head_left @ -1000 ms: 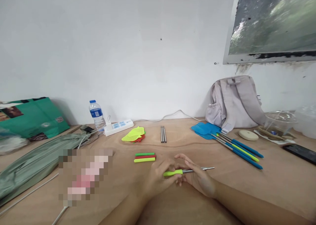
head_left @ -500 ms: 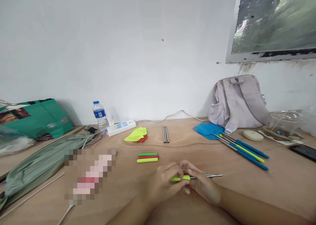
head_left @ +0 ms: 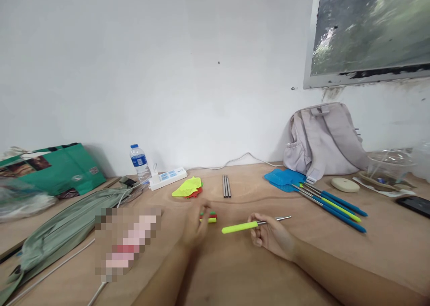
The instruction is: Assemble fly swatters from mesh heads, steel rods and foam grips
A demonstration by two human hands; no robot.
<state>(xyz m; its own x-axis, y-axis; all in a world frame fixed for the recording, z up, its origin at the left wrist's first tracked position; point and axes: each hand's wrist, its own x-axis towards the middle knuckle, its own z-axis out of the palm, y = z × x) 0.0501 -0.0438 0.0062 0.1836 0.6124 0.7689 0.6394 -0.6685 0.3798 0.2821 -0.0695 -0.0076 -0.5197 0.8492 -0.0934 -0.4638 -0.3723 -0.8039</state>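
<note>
My right hand [head_left: 270,236] is closed around a fly swatter stick [head_left: 240,227], a metal rod with a yellow-green handle sleeve on its left end. The rod's bare metal tip sticks out past my fingers to the right. My left hand [head_left: 196,223], a little blurred, is open over the loose handle sleeves [head_left: 212,220] and hides their left part; green, red and yellow-green ends show beside it. Whether it touches them I cannot tell. Beyond it lie stacked fly swatter heads [head_left: 188,187], yellow on top of red and green. Bare metal rods [head_left: 226,186] lie side by side farther back.
Blue fly swatter heads [head_left: 284,179] with several handled sticks lie at right, before a backpack [head_left: 327,138]. A round beige object [head_left: 345,184], plastic cup [head_left: 391,165] and phone [head_left: 414,206] sit beyond. A power strip [head_left: 168,177], bottle [head_left: 139,160] and green bag [head_left: 63,169] stand left.
My left hand has let go of the yellow-green handle and moved left over the loose sleeves. My right hand keeps the stick, now slightly farther from me, its whole handle showing.
</note>
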